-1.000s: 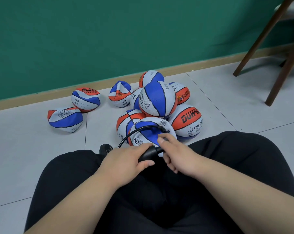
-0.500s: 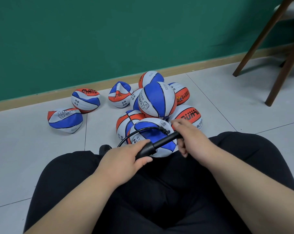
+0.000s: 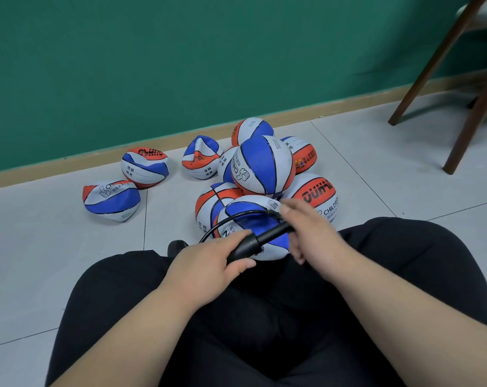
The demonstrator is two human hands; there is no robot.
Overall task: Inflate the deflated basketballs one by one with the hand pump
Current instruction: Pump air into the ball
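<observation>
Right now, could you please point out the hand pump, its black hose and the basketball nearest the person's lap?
hand pump (image 3: 246,248): head view, on its thick black barrel.
black hose (image 3: 236,215): head view, near the top of its arc.
nearest basketball (image 3: 253,227): head view, on its blue panel.

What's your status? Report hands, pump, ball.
Left hand grips black hand pump by barrel, right hand on handle. Blue-white basketball at knees, hose over it. Nothing blocking.

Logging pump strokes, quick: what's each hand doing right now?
Left hand: grips the pump by its barrel.
Right hand: grips the pump's handle end.
</observation>
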